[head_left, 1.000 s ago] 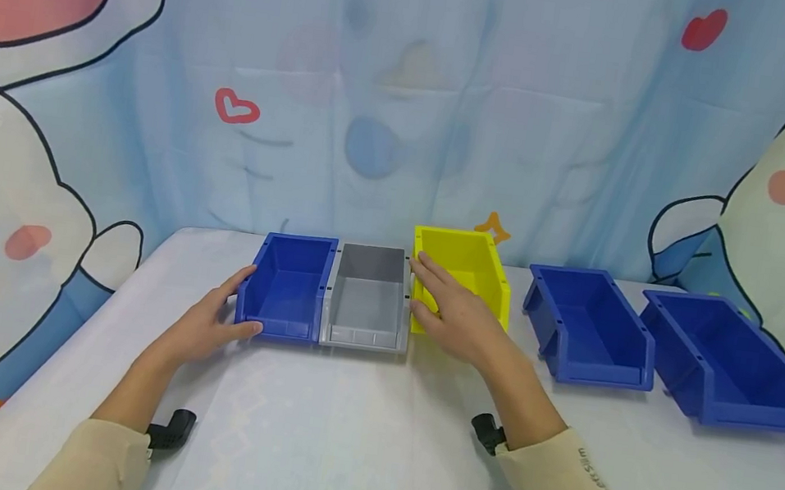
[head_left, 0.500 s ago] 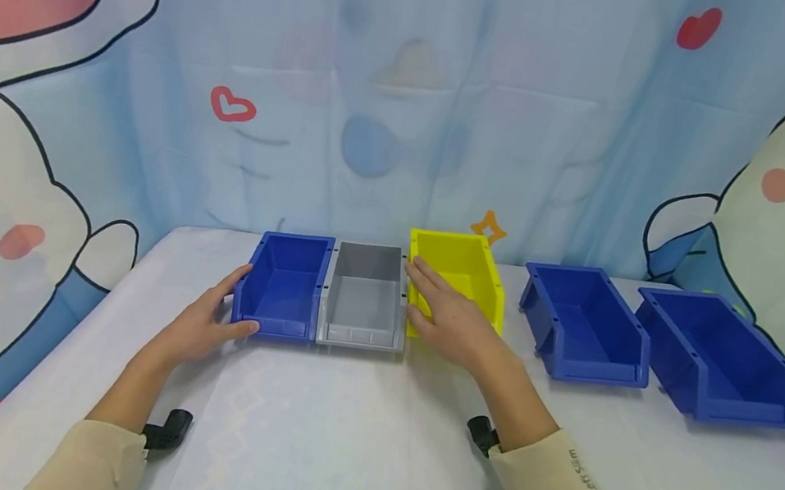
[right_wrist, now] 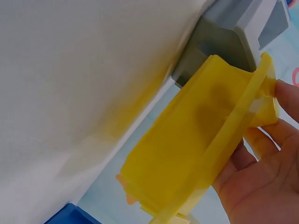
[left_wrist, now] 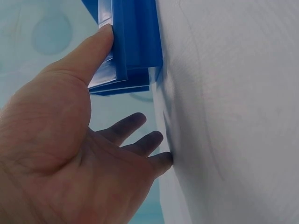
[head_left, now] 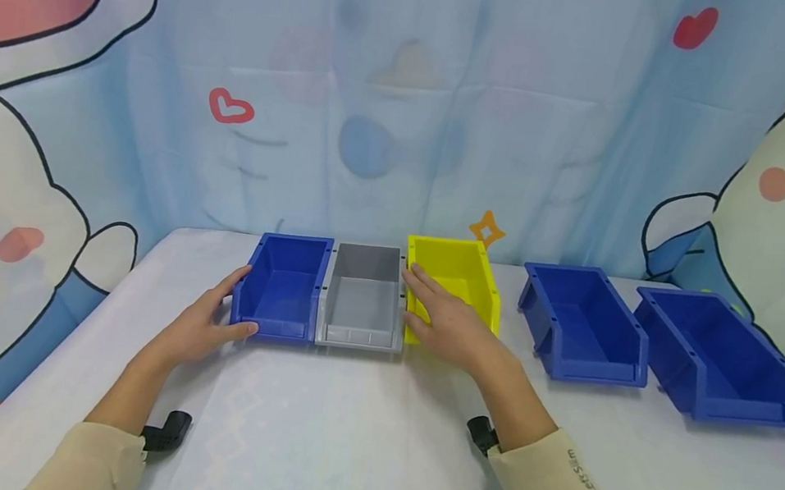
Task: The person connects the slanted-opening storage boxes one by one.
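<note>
A blue storage bin (head_left: pixel 286 330), a grey storage bin (head_left: pixel 359 338) and a yellow storage bin (head_left: pixel 455 250) form a row on the white-covered table, left to right. My left hand (head_left: pixel 201 326) rests against the blue bin's left side, its thumb touching the front corner; in the left wrist view the other visible fingers (left_wrist: pixel 148 142) stretch out relaxed. The yellow bin is gripped by my right hand (head_left: pixel 452 329), fingers on its left wall. The right wrist view shows it raised off the table, close beside the grey bin (right_wrist: pixel 219 42).
Two more blue bins stand to the right, a nearer-middle one (head_left: pixel 595 373) and a far-right one (head_left: pixel 735 412). Behind the table (head_left: pixel 322 443) hangs a light blue cartoon-print curtain (head_left: pixel 397 97). Black wrist cameras (head_left: pixel 169 431) sit on both wrists.
The yellow bin has come down and slightly toward me in my right hand, along the grey bin's right side. My left hand stays at the blue bin. The head view has shifted slightly.
</note>
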Available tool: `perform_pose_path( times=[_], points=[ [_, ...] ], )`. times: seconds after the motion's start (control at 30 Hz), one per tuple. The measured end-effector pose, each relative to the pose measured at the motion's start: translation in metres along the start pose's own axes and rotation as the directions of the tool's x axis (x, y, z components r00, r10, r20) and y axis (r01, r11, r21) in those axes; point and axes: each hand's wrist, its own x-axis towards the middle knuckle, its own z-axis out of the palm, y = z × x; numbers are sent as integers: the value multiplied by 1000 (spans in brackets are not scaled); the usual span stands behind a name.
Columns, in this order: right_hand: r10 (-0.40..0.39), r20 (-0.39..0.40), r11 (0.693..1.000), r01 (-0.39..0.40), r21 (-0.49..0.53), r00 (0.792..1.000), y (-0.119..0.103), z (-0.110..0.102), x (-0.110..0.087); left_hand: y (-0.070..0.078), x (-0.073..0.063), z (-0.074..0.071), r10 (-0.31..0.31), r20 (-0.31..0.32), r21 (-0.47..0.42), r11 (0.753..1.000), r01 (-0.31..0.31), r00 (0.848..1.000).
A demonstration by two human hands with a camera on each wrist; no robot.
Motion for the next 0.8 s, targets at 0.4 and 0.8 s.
perform_pose_path(
  times=[0.4,0.8],
  points=[
    [11,42,1000,-11,0,999,4,7,0,-3,1,1,-7,6,9,1000,7,1000],
    [46,93,998,-42,-44,995,2,11,0,-1,0,1,-9,3,31,999,8,1000]
  ],
)
